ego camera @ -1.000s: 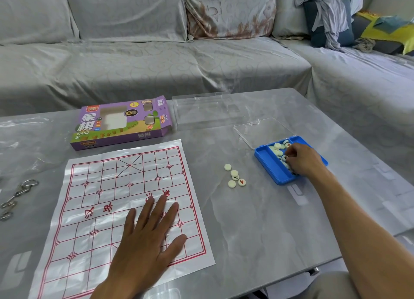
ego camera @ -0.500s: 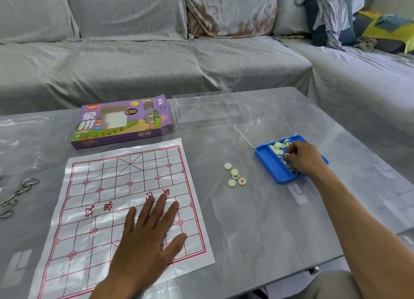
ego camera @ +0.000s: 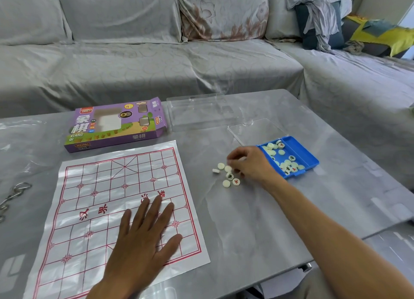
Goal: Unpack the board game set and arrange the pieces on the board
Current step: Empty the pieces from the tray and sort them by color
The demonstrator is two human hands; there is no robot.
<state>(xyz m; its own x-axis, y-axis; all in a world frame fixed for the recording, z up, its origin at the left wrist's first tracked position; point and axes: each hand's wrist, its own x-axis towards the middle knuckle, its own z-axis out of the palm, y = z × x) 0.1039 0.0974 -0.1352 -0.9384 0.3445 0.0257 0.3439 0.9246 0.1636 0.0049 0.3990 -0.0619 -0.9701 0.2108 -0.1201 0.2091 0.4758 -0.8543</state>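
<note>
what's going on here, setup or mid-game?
Setup. A person's left hand lies flat on the paper board, holding it down. The right hand, fingers curled, is over a small pile of pieces on the table, between the board and the blue tray; whether it holds one is unclear. Most pieces sit in the tray. None are on the board yet.

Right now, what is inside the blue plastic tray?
The blue plastic tray holds a loose heap of round cream game pieces, some showing red or black characters. The right hand covers the tray's near-left corner, so any pieces there are hidden.
</note>
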